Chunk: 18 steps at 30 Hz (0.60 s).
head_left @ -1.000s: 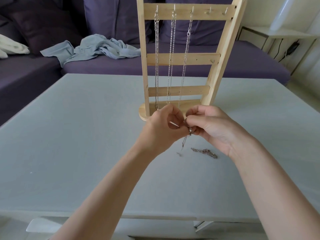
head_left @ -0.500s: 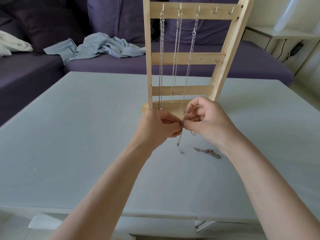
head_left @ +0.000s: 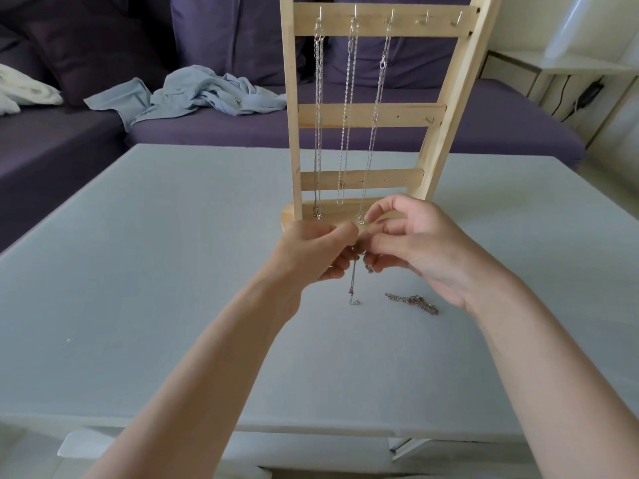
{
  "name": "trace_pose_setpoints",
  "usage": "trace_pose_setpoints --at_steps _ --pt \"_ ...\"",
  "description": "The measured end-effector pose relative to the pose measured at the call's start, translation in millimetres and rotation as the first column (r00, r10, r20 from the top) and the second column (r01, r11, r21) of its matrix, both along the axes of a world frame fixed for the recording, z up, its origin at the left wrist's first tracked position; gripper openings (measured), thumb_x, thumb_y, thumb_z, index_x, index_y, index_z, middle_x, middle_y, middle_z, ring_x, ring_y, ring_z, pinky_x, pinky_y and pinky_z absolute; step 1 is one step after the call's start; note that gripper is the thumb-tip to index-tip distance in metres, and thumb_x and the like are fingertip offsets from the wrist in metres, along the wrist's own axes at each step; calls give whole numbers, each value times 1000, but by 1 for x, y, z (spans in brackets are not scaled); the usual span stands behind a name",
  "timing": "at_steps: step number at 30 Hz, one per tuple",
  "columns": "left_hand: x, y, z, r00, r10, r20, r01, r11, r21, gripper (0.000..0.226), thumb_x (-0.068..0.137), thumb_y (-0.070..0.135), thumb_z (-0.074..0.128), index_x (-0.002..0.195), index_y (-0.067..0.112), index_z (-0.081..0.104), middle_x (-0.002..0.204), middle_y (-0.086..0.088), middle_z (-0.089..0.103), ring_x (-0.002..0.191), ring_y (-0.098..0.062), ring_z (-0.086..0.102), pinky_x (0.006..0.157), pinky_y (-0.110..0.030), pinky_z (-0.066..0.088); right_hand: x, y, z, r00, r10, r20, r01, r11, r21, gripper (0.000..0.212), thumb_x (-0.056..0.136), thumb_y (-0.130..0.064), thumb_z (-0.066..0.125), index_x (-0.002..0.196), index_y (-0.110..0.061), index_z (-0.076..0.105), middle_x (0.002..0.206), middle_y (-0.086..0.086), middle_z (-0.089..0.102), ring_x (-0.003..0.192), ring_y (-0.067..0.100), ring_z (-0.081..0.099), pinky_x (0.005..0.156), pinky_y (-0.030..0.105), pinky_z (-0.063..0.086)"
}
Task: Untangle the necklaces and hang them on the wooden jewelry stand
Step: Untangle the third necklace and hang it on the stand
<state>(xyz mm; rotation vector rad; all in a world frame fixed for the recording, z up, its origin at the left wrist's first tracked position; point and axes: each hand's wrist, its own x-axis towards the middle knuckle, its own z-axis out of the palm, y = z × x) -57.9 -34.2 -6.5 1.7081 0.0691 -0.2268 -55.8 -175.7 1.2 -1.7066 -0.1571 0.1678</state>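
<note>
Head camera: left hand (head_left: 313, 252) and right hand (head_left: 408, 243) are both pinching a thin chain necklace (head_left: 353, 283) above the counter (head_left: 155, 271), before the wooden jewelry stand (head_left: 363, 115) by the far edge. Teasing knots gently probably avoids tightening.

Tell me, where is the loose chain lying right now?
The loose chain lies on the grey table, just under the right wrist, in front of the wooden jewelry stand.

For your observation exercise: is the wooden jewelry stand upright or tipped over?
Upright: the wooden jewelry stand rests on its base on the table, three necklaces hanging straight down.
</note>
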Motion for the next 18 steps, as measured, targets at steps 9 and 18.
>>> trace_pose_setpoints --at_steps 9,18 --pt "2 7 -3 996 -81 20 81 996 31 16 88 15 60 83 5 71 70 2 66 60 0 60 60 -14 52 -1 -5 1 991 -64 -117 76 992 101 20 77 4 69 88 -6 56 72 8 66 52 13 64 44 16 44" --pt "1 9 -3 992 -128 -1 127 989 74 10 86 14 65 79 9 70 67 3 68 58 1 63 55 -13 51 2 -3 -5 997 -40 -63 32 992 -120 24 75 9 65 84 -12 57 70 2 63 61 10 56 54 19 48"
